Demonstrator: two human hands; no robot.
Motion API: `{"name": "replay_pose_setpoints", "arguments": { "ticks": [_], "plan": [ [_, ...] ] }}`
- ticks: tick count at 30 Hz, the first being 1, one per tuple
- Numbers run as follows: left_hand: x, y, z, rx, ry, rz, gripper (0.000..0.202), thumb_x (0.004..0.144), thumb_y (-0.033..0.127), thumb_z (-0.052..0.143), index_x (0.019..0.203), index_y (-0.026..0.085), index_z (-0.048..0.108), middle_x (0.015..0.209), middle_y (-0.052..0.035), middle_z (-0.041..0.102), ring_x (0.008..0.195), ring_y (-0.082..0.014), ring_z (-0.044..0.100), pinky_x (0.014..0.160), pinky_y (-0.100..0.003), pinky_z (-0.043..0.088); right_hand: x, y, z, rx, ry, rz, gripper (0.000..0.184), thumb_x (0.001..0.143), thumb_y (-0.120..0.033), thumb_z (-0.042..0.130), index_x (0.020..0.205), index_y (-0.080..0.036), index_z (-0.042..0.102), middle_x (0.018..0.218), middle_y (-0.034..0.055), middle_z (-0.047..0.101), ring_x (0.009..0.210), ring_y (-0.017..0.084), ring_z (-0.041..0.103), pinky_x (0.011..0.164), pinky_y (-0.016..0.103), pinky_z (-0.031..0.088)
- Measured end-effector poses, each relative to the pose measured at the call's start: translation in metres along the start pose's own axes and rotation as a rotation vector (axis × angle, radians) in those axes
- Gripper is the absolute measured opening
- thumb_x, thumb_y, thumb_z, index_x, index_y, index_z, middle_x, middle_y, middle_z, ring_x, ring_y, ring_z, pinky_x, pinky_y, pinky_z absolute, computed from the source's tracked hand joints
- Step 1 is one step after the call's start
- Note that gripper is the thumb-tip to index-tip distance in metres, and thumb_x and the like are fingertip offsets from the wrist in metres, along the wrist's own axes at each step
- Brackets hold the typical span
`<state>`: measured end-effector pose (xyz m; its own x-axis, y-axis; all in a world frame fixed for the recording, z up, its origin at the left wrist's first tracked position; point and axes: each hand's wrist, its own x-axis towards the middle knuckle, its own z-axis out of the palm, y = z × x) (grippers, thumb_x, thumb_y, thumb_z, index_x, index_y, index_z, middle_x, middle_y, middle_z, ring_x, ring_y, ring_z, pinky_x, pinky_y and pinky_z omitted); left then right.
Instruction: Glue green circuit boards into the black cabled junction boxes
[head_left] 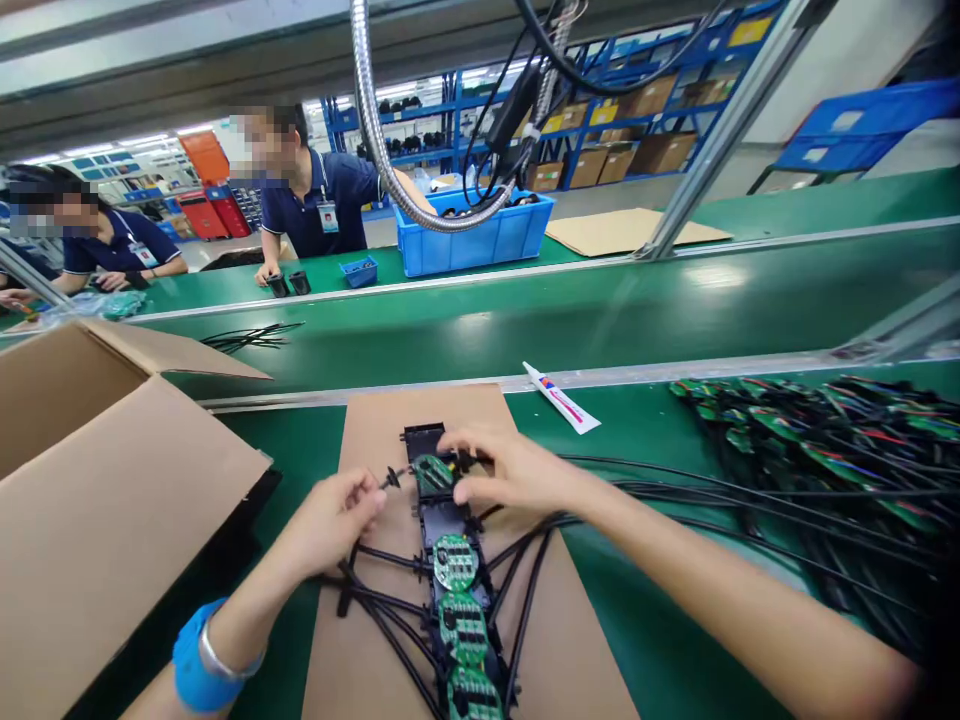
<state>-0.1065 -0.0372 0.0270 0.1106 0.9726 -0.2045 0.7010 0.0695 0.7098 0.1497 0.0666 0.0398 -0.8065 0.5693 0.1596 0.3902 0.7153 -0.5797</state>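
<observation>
A row of black plastic housings (442, 518) runs down a brown cardboard sheet (570, 640) in front of me. Round green circuit boards (455, 563) sit in several of them, with black cables leaving on both sides. At the upper end, a green circuit board (433, 474) lies tilted in its housing. My left hand (341, 515) is closed, pinching a black cable with a small grommet (391, 478) left of this board. My right hand (506, 468) curls around the black cable end (466, 461) at the board's right edge, thumb and forefinger bent; its other fingers are partly hidden.
An open cardboard box (135, 500) stands at left. A white tube (562, 398) lies beyond the sheet. Wired circuit boards (817, 440) are piled at right, their black cables crossing under my right forearm. Across the green belt (480, 325), two people work near a blue bin (472, 240).
</observation>
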Motion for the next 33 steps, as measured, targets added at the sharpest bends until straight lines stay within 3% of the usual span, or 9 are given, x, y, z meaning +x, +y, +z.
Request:
{"name": "replay_pose_setpoints", "arguments": {
  "ticks": [4, 8, 12, 16, 18, 21, 26, 30, 33],
  "plan": [
    [0.037, -0.001, -0.009, 0.327, 0.189, -0.015, 0.021, 0.094, 0.029, 0.041, 0.080, 0.020, 0.055, 0.075, -0.0024, 0.064, 0.072, -0.0186, 0.062, 0.062, -0.025, 0.042, 0.021, 0.037, -0.003, -0.088, 0.050, 0.148, 0.006, 0.088, -0.021, 0.051, 0.085, -0.016, 0.054, 0.074, 0.0017, 0.058, 0.066, 0.014, 0.052, 0.062, 0.026, 0.039],
    [0.057, -0.005, 0.004, 0.555, 0.250, -0.002, 0.017, 0.092, 0.021, 0.046, 0.085, 0.019, 0.062, 0.088, -0.0072, 0.064, 0.084, -0.0238, 0.061, 0.066, -0.029, 0.042, 0.022, 0.059, 0.005, -0.186, 0.001, 0.157, 0.013, 0.086, -0.016, 0.050, 0.074, -0.017, 0.054, 0.071, 0.0025, 0.058, 0.066, 0.015, 0.052, 0.062, 0.026, 0.036],
    [0.061, -0.006, 0.012, 0.697, 0.270, 0.044, 0.023, 0.095, 0.023, 0.043, 0.089, 0.018, 0.064, 0.091, -0.0104, 0.060, 0.092, -0.0278, 0.057, 0.073, -0.035, 0.044, 0.014, 0.061, 0.012, -0.302, 0.015, 0.161, 0.016, 0.088, -0.016, 0.046, 0.080, -0.015, 0.059, 0.082, 0.0073, 0.057, 0.076, 0.018, 0.051, 0.068, 0.030, 0.034],
    [0.046, 0.000, 0.007, 0.713, 0.264, 0.126, 0.017, 0.093, 0.022, 0.048, 0.103, 0.018, 0.062, 0.096, -0.0100, 0.060, 0.094, -0.0266, 0.054, 0.083, -0.039, 0.043, 0.002, 0.038, 0.012, -0.406, 0.068, 0.158, 0.021, 0.088, -0.015, 0.044, 0.086, -0.015, 0.065, 0.085, 0.0107, 0.057, 0.084, 0.023, 0.047, 0.074, 0.035, 0.032],
    [0.031, 0.004, 0.005, 0.545, 0.170, 0.289, 0.014, 0.093, 0.022, 0.049, 0.099, 0.019, 0.061, 0.096, -0.0075, 0.060, 0.092, -0.0225, 0.055, 0.083, -0.034, 0.044, -0.007, 0.014, 0.014, -0.352, 0.098, 0.092, 0.021, 0.090, -0.021, 0.045, 0.091, -0.015, 0.065, 0.087, 0.0108, 0.056, 0.085, 0.023, 0.045, 0.076, 0.036, 0.033],
    [0.008, 0.005, 0.008, 0.198, -0.104, 0.489, 0.009, 0.090, 0.028, 0.057, 0.091, 0.020, 0.061, 0.091, -0.0034, 0.063, 0.086, -0.0172, 0.058, 0.078, -0.027, 0.046, -0.020, -0.025, 0.027, -0.105, -0.015, -0.013, 0.023, 0.081, -0.038, 0.061, 0.088, -0.016, 0.063, 0.087, 0.0074, 0.053, 0.086, 0.022, 0.044, 0.079, 0.037, 0.037],
    [-0.005, -0.001, 0.010, 0.118, -0.228, 0.484, 0.010, 0.091, 0.022, 0.055, 0.089, 0.021, 0.065, 0.089, -0.0019, 0.067, 0.087, -0.0158, 0.061, 0.080, -0.025, 0.046, -0.032, -0.048, 0.040, 0.012, -0.095, -0.057, 0.016, 0.068, -0.020, 0.068, 0.074, -0.017, 0.053, 0.090, 0.0047, 0.050, 0.084, 0.019, 0.045, 0.073, 0.032, 0.040],
    [0.003, 0.003, 0.004, 0.169, 0.019, 0.415, 0.016, 0.094, 0.024, 0.049, 0.094, 0.021, 0.064, 0.092, -0.0027, 0.067, 0.085, -0.0155, 0.062, 0.077, -0.024, 0.047, -0.029, -0.025, 0.021, 0.105, -0.048, 0.011, 0.026, 0.080, -0.034, 0.066, 0.099, -0.019, 0.056, 0.097, 0.0060, 0.056, 0.084, 0.018, 0.053, 0.072, 0.030, 0.044],
    [0.018, 0.006, 0.006, 0.395, 0.209, 0.328, 0.020, 0.095, 0.028, 0.045, 0.096, 0.021, 0.064, 0.091, -0.0042, 0.066, 0.085, -0.0177, 0.062, 0.075, -0.027, 0.047, -0.021, 0.003, 0.016, 0.016, 0.025, 0.070, 0.019, 0.088, -0.024, 0.055, 0.106, -0.017, 0.054, 0.102, 0.0082, 0.062, 0.092, 0.021, 0.057, 0.081, 0.035, 0.046]
  ]
}}
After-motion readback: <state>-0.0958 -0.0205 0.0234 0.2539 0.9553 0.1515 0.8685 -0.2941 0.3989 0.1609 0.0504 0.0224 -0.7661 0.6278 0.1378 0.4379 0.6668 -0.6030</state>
